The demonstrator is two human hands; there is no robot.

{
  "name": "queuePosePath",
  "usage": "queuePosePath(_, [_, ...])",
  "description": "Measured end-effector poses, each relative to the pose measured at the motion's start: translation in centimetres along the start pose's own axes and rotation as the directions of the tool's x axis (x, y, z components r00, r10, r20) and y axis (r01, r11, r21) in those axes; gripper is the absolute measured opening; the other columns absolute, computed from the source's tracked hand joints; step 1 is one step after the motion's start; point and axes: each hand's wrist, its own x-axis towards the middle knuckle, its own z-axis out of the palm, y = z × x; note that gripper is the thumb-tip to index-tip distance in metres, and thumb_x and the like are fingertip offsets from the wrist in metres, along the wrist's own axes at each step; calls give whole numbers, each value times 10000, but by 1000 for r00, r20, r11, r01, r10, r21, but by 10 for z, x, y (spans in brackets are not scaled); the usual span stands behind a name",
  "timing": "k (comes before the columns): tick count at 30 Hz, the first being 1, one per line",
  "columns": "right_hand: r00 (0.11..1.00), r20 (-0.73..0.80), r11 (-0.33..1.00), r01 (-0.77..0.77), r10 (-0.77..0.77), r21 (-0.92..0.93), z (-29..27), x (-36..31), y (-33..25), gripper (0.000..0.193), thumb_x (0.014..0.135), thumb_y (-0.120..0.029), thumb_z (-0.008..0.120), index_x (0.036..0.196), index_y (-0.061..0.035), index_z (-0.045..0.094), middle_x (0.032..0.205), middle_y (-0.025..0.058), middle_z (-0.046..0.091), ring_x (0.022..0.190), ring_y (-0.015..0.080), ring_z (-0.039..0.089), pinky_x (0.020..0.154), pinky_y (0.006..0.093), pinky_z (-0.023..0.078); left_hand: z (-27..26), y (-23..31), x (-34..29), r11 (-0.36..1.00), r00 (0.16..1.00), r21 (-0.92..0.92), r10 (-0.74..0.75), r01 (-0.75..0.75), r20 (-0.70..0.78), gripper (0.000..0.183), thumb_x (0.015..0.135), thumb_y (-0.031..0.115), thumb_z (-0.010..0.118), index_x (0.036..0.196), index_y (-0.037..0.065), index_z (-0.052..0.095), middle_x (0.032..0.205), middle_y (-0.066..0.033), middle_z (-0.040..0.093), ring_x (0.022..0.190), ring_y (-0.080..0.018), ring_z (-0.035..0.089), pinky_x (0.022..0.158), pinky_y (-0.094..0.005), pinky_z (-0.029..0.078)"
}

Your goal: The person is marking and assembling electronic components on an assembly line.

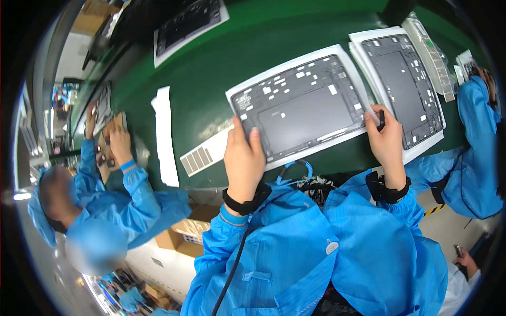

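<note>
A dark grey tablet back cover (305, 113), dotted with small white stickers, lies on a white sheet (356, 68) in front of me. At its lower left corner my left hand (243, 162) is closed, thumb on the face and fingers at the edge. My right hand (386, 141) is closed at the lower right corner, where cover and sheet meet. A short black stick-like tool (381, 120) also stands out from between its fingers. Beside my left hand lies a white strip with grey-brown rectangular pads (199, 159), partly hidden by that hand.
At the right, another tablet cover (403, 89) lies on stacked white sheets, beside a clear plastic-wrapped strip (431, 58). White paper strips (165, 137) lie left on the green table (197, 87); another cover (190, 23) is at the back. Co-workers' arms (138, 184) flank me.
</note>
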Motion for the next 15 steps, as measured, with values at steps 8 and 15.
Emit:
queuePosePath(8, [933,-50,903,329,-355,-276,19,4,-18,129,849,-66,635,842,35,555,711,214,591,657,402,588,599,439,458,-32,-41,-80,979,978,-25,204,-203,45,428,891,126,631,1279,-10,513,1158,-229,544,1031,-387,569,881,-421,474])
queuePosePath(15, [969,-62,917,206,-241,-342,5,4,-24,120,877,-87,624,866,31,606,805,188,609,669,332,595,593,406,455,-76,-114,-106,954,933,-153,286,-257,219,277,811,19,656,1087,18,642,1059,-157,617,928,-329,618,770,-392,515])
